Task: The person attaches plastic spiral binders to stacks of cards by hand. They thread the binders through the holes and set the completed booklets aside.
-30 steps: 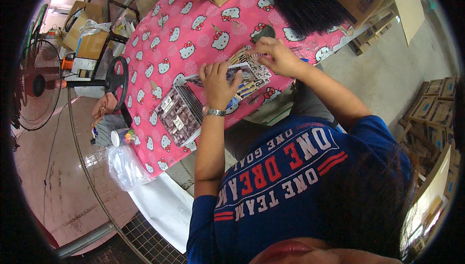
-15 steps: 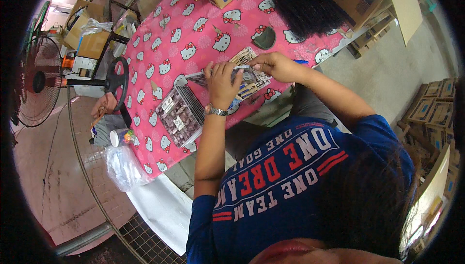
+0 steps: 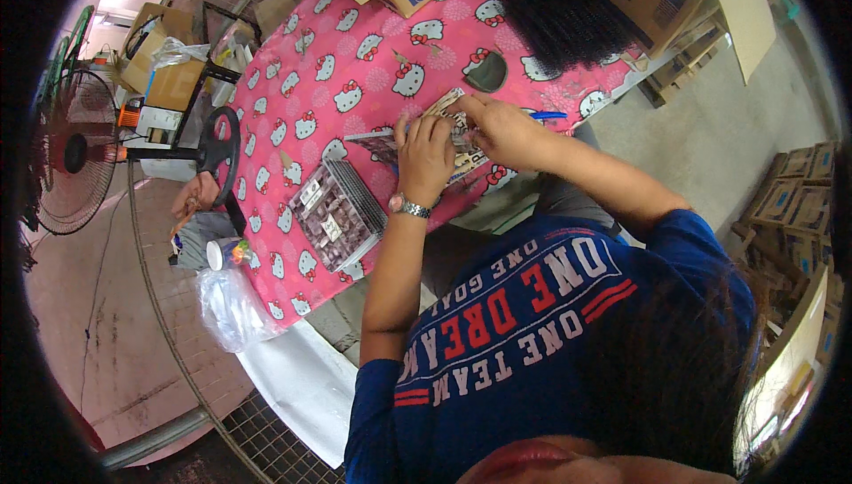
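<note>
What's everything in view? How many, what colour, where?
Covered table: 1, pink, centre
Printed stack: 1, grey, table's left
Printed pieces: count unclear, grey and tan, near edge
Curved piece: 1, dark green, table's right
Pen-like item: 1, blue, table's near right
Bristly bundle: 1, black, table's far right
Cardboard boxes: several, brown, far edge, right, upper left
Fan: 1, black, far left
Jar: 1, white-lidded, table's left
Bag: 1, clear, below jar
Watch: 1, silver, centre
Shirt: 1, blue, lower centre
Left hand: 1, bare, over printed pieces
Right hand: 1, bare, at printed pieces
</note>
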`<state>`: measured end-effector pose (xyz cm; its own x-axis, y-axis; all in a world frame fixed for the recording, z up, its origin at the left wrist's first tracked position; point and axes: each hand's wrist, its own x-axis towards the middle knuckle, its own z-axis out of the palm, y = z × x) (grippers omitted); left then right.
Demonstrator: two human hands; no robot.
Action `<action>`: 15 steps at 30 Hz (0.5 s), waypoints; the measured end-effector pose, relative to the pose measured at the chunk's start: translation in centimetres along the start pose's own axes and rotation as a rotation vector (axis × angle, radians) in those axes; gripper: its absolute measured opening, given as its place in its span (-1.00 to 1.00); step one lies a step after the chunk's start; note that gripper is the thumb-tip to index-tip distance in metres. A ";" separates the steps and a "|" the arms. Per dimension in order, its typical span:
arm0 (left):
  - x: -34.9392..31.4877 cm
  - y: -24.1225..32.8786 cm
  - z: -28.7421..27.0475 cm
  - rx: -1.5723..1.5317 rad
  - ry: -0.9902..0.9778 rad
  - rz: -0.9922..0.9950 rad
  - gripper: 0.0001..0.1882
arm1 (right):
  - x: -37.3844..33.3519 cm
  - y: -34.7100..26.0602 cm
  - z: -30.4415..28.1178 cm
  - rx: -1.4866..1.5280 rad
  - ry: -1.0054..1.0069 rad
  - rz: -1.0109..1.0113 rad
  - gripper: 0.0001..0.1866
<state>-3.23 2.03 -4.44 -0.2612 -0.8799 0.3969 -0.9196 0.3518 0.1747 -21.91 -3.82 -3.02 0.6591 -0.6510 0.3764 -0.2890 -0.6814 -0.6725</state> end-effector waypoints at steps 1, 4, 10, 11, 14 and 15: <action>-0.3 0.0 -0.1 0.013 -0.013 -0.019 -0.69 | 0.8 0.0 -0.4 0.178 -0.118 0.204 -0.51; -1.0 0.2 -0.2 0.032 0.023 -0.232 -0.70 | 4.4 5.5 -0.3 0.232 -0.182 0.470 -0.47; -1.0 -1.1 -0.7 -0.133 0.086 -0.168 -0.68 | 3.5 14.2 3.4 -0.613 -0.086 0.284 -0.40; -1.4 -1.3 -0.9 -0.130 0.083 -0.150 -0.67 | 4.1 13.5 2.9 -0.574 -0.172 0.290 -0.40; -2.3 -1.8 -1.2 -0.124 0.073 -0.125 -0.63 | 4.8 9.9 1.0 0.724 -0.348 0.392 -0.43; -2.4 -1.7 -1.0 -0.122 0.071 -0.139 -0.61 | 4.2 8.6 0.6 0.817 -0.433 0.351 -0.43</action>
<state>-0.73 3.85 -4.79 -0.1085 -0.8994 0.4234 -0.9020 0.2681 0.3383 -21.15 -12.22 -7.61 0.8720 -0.4821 -0.0849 -0.0564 0.0733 -0.9957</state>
